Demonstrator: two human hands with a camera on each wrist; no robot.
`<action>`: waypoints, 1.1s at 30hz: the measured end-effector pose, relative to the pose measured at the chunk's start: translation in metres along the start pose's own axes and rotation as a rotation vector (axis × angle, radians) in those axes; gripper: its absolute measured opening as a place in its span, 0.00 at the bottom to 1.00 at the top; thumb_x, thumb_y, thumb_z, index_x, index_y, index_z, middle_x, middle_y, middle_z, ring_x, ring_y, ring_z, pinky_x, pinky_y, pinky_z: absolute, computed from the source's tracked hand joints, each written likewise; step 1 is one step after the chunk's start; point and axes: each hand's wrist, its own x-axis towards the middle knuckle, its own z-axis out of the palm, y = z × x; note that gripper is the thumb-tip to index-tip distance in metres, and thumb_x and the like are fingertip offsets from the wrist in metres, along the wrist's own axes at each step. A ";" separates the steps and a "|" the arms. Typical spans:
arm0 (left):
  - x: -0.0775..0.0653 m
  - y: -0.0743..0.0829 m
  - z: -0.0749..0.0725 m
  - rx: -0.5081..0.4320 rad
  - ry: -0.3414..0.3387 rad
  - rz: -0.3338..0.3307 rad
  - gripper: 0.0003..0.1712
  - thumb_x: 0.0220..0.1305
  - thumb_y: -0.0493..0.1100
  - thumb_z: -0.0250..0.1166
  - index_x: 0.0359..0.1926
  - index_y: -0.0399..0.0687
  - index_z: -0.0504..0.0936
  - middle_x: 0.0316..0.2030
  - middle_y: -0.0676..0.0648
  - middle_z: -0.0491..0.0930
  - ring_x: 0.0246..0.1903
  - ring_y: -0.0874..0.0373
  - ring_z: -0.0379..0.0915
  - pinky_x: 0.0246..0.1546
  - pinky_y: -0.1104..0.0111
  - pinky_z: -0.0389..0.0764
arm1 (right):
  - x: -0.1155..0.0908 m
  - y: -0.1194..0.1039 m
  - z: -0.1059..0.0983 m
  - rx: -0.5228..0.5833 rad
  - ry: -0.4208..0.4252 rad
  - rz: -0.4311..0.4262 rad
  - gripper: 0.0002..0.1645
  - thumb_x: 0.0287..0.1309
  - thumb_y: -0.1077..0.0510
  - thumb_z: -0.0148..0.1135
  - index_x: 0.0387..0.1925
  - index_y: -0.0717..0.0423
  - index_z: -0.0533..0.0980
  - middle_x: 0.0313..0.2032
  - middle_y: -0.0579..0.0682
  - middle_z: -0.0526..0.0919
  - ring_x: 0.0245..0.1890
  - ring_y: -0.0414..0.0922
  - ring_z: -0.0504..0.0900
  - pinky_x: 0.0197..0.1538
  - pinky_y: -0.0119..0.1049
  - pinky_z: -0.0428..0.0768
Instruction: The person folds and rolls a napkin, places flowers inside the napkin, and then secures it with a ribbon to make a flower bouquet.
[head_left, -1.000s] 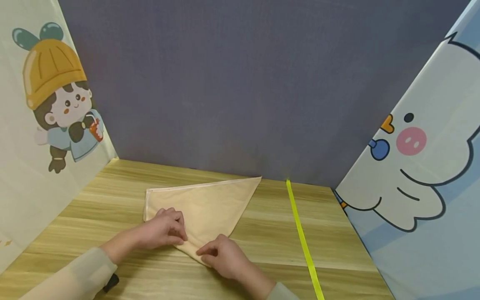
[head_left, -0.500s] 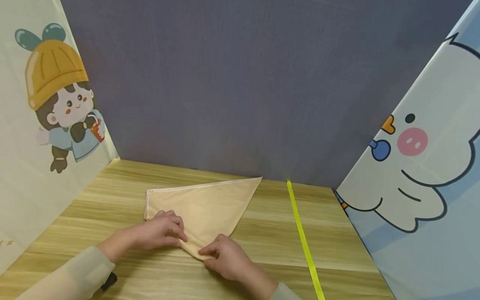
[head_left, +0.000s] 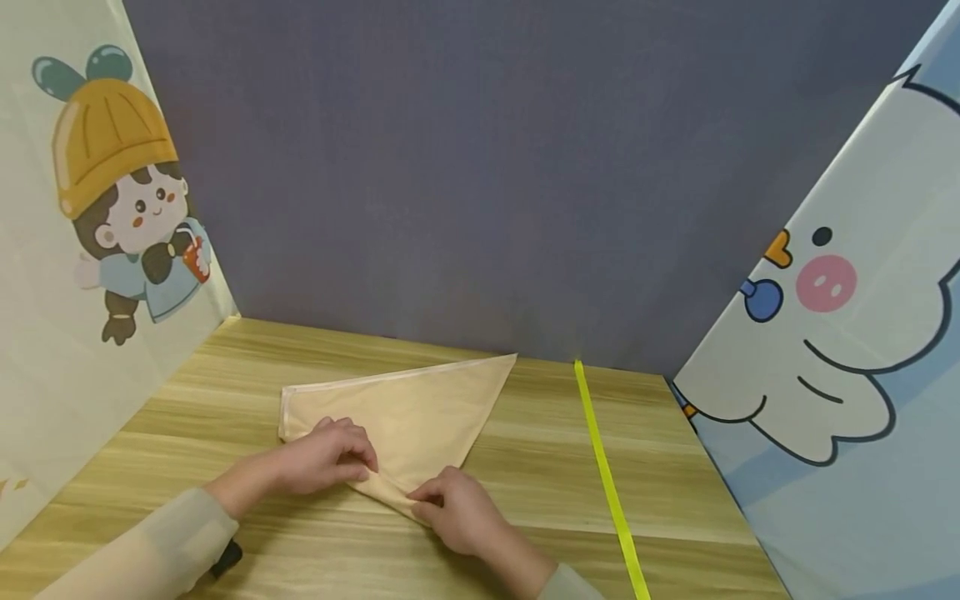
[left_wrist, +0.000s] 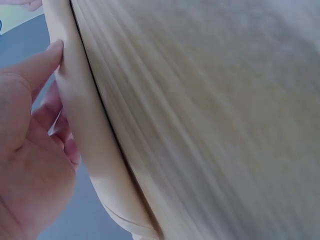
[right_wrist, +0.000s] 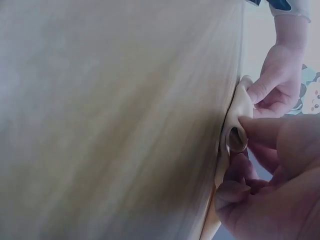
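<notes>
A pale peach cloth lies folded on the wooden table, its far corner pointing toward the back wall. Along its near edge runs a soft rolled fold. My left hand pinches this fold near its middle, thumb on the near side. Further right, my right hand pinches the same fold at its near right end. The right wrist view shows the roll's hollow end between thumb and fingers. A pale stitched hem borders the cloth's far side.
A yellow strip runs from front to back across the wooden table, right of the cloth. A dark grey panel stands behind, with printed side panels left and right. A small black object shows beside the left sleeve.
The cloth has shifted a little to the left, its left corner also nearer. Both hands keep at the near fold; the right has moved slightly right along it.
</notes>
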 end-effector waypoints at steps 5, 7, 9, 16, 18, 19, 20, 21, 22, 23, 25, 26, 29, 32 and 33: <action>0.004 -0.001 0.000 -0.009 0.004 0.015 0.02 0.71 0.46 0.76 0.41 0.62 0.92 0.37 0.64 0.78 0.41 0.69 0.68 0.46 0.66 0.66 | -0.001 0.000 0.000 0.078 -0.004 -0.001 0.07 0.71 0.56 0.73 0.48 0.42 0.87 0.32 0.35 0.83 0.32 0.30 0.75 0.38 0.30 0.75; 0.005 -0.001 0.000 -0.037 -0.006 0.041 0.03 0.71 0.44 0.76 0.40 0.61 0.91 0.36 0.64 0.79 0.39 0.68 0.70 0.44 0.69 0.70 | -0.001 0.000 0.000 0.112 -0.008 0.006 0.08 0.71 0.57 0.73 0.46 0.40 0.84 0.31 0.35 0.83 0.31 0.30 0.75 0.37 0.30 0.75; 0.005 -0.002 -0.001 -0.055 -0.014 0.074 0.04 0.71 0.42 0.75 0.40 0.59 0.91 0.35 0.63 0.80 0.37 0.67 0.72 0.41 0.70 0.73 | -0.001 0.000 0.000 0.119 -0.007 0.011 0.07 0.71 0.57 0.74 0.45 0.40 0.85 0.31 0.35 0.82 0.30 0.31 0.75 0.37 0.30 0.75; 0.003 -0.002 -0.005 -0.085 -0.047 0.120 0.06 0.65 0.43 0.80 0.42 0.57 0.94 0.36 0.60 0.84 0.39 0.67 0.74 0.43 0.71 0.76 | 0.001 0.000 -0.003 0.108 -0.016 0.062 0.03 0.70 0.55 0.75 0.42 0.41 0.91 0.34 0.36 0.80 0.33 0.33 0.74 0.39 0.31 0.75; 0.003 -0.002 -0.006 -0.101 -0.055 0.117 0.08 0.64 0.44 0.81 0.43 0.57 0.94 0.38 0.58 0.85 0.40 0.66 0.74 0.44 0.70 0.76 | 0.001 0.001 -0.003 0.116 -0.017 0.067 0.04 0.70 0.55 0.75 0.42 0.42 0.91 0.34 0.37 0.79 0.33 0.33 0.74 0.39 0.31 0.75; 0.002 -0.002 -0.007 -0.104 -0.057 0.118 0.08 0.64 0.44 0.82 0.44 0.57 0.94 0.38 0.58 0.85 0.40 0.66 0.74 0.44 0.70 0.76 | 0.001 0.001 -0.004 0.120 -0.019 0.068 0.04 0.70 0.56 0.75 0.42 0.42 0.91 0.35 0.37 0.80 0.34 0.33 0.74 0.39 0.30 0.75; 0.002 -0.002 -0.007 -0.105 -0.058 0.120 0.08 0.64 0.44 0.81 0.44 0.57 0.94 0.38 0.58 0.85 0.41 0.65 0.74 0.45 0.70 0.76 | 0.001 0.001 -0.004 0.123 -0.020 0.068 0.04 0.70 0.56 0.75 0.42 0.42 0.91 0.35 0.37 0.80 0.34 0.33 0.74 0.40 0.30 0.75; 0.002 -0.001 -0.007 -0.101 -0.057 0.124 0.07 0.66 0.44 0.80 0.44 0.57 0.94 0.39 0.58 0.85 0.41 0.66 0.74 0.45 0.70 0.76 | 0.000 0.001 -0.005 0.125 -0.019 0.064 0.05 0.70 0.57 0.75 0.42 0.42 0.91 0.35 0.37 0.80 0.34 0.33 0.74 0.40 0.30 0.75; 0.002 -0.001 -0.007 -0.095 -0.053 0.130 0.06 0.68 0.44 0.79 0.44 0.57 0.94 0.39 0.58 0.85 0.41 0.65 0.75 0.45 0.70 0.76 | 0.000 0.001 -0.005 0.127 -0.016 0.058 0.06 0.70 0.57 0.75 0.44 0.42 0.91 0.36 0.37 0.80 0.34 0.33 0.73 0.40 0.30 0.75; 0.002 -0.001 -0.007 -0.092 -0.052 0.135 0.05 0.69 0.44 0.78 0.44 0.57 0.94 0.39 0.59 0.85 0.41 0.65 0.75 0.45 0.69 0.76 | 0.000 0.001 -0.005 0.125 -0.010 0.046 0.08 0.69 0.58 0.74 0.45 0.42 0.91 0.36 0.38 0.80 0.34 0.33 0.73 0.40 0.30 0.75; 0.002 -0.001 -0.007 -0.079 -0.046 0.147 0.04 0.72 0.45 0.76 0.44 0.57 0.94 0.39 0.60 0.86 0.41 0.65 0.76 0.45 0.69 0.77 | 0.001 0.001 -0.005 0.118 -0.001 0.020 0.12 0.69 0.61 0.74 0.48 0.40 0.90 0.37 0.39 0.79 0.34 0.33 0.72 0.40 0.30 0.75; 0.002 -0.002 -0.006 -0.074 -0.044 0.148 0.04 0.72 0.45 0.75 0.45 0.58 0.95 0.39 0.61 0.86 0.41 0.66 0.77 0.45 0.69 0.77 | 0.001 0.001 -0.005 0.110 0.003 0.000 0.15 0.69 0.62 0.73 0.50 0.40 0.91 0.37 0.40 0.78 0.34 0.32 0.72 0.40 0.29 0.75; 0.002 -0.003 -0.006 -0.066 -0.046 0.143 0.04 0.74 0.46 0.74 0.45 0.59 0.95 0.39 0.63 0.86 0.42 0.67 0.77 0.45 0.69 0.77 | 0.002 0.002 -0.003 0.086 0.007 -0.038 0.17 0.70 0.63 0.71 0.53 0.39 0.91 0.37 0.41 0.76 0.32 0.32 0.71 0.38 0.27 0.75; 0.002 -0.005 -0.006 -0.065 -0.050 0.121 0.04 0.75 0.47 0.73 0.45 0.60 0.94 0.39 0.64 0.86 0.42 0.68 0.77 0.46 0.69 0.77 | 0.003 0.002 -0.002 0.083 -0.005 -0.031 0.15 0.68 0.58 0.75 0.52 0.39 0.92 0.37 0.40 0.75 0.32 0.32 0.71 0.37 0.27 0.74; 0.002 -0.006 -0.006 -0.061 -0.051 0.113 0.05 0.75 0.47 0.73 0.46 0.60 0.94 0.39 0.65 0.86 0.42 0.68 0.77 0.46 0.69 0.77 | 0.004 0.002 -0.002 0.086 -0.007 -0.020 0.15 0.66 0.56 0.78 0.52 0.38 0.92 0.37 0.40 0.75 0.32 0.32 0.71 0.37 0.27 0.74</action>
